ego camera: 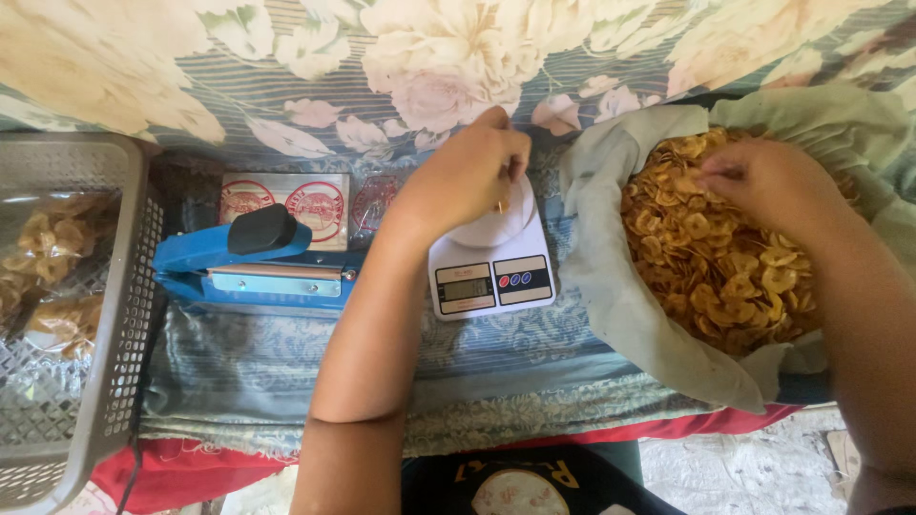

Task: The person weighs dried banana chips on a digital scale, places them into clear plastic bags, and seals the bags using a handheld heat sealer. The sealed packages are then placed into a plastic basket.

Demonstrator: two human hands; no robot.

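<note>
Floral cloth is covering the background, and a patterned blue mat is lying under everything. Left hand is hovering over the white kitchen scale, fingers curled together and pinching something small that is too tiny to tell. Right hand is reaching into the pale cloth sack, fingertips bunched and touching the golden banana chips heaped inside. Beside the scale, a blue heat sealer is sitting near a grey plastic basket.

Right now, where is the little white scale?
The scale sits in the middle, under the left hand, between the blue sealer and the chips.
</note>
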